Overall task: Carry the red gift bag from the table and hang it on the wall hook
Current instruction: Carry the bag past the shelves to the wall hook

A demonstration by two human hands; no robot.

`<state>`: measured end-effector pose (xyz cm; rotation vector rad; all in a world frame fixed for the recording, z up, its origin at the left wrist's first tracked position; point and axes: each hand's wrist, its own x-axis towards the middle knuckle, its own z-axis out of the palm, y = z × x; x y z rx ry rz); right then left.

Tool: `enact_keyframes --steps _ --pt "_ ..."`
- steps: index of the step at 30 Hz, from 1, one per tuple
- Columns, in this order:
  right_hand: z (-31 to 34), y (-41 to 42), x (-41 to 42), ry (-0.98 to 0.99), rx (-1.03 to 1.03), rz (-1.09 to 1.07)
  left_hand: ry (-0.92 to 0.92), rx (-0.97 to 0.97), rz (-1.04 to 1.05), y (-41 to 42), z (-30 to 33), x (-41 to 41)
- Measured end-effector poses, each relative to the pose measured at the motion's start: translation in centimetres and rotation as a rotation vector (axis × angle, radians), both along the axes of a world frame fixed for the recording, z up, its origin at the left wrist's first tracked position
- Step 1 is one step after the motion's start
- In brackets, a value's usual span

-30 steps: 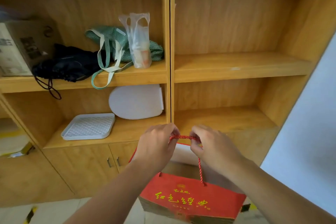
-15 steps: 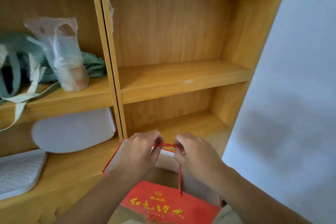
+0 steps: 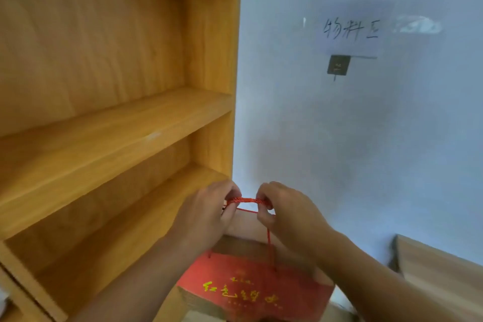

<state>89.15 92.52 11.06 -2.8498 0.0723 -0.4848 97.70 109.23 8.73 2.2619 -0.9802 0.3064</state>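
Carrying stage, with the hanging step not yet begun. The person holds the red gift bag (image 3: 254, 293) in the air in front of the body, low in the view, clear of any table and just off the right-hand edge of the wooden shelf unit (image 3: 117, 123). The left hand (image 3: 206, 219) and the right hand (image 3: 285, 214) are each pinched shut on the red cord handle (image 3: 248, 201), with a short span of cord stretched level between them; a further strand drops from the right hand to the bag's near face, which bears yellow lettering. The wall hook (image 3: 338, 65), a small dark square plate with a pin hanging below it, sits on the pale wall (image 3: 392, 138) directly under a handwritten paper label (image 3: 350, 30), well above and to the right of the hands. Judged from this layout, the next move calls for raising the bag up and rightward, keeping the cord span taut and open, and lowering that span over the pin. Whether both handle cords are gathered in the grip cannot be told.
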Motion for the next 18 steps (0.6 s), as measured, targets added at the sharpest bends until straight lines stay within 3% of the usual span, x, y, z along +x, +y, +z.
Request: enact_keyframes --steps 7,18 --pt "2.5 -6.7 0.4 -0.087 -0.001 -0.161 -0.037 -0.060 -0.164 -8.2 3.1 3.4" --pt "4.4 -17.7 3.8 -0.128 0.030 -0.259 -0.056 -0.040 -0.230 -20.1 5.1 7.9"
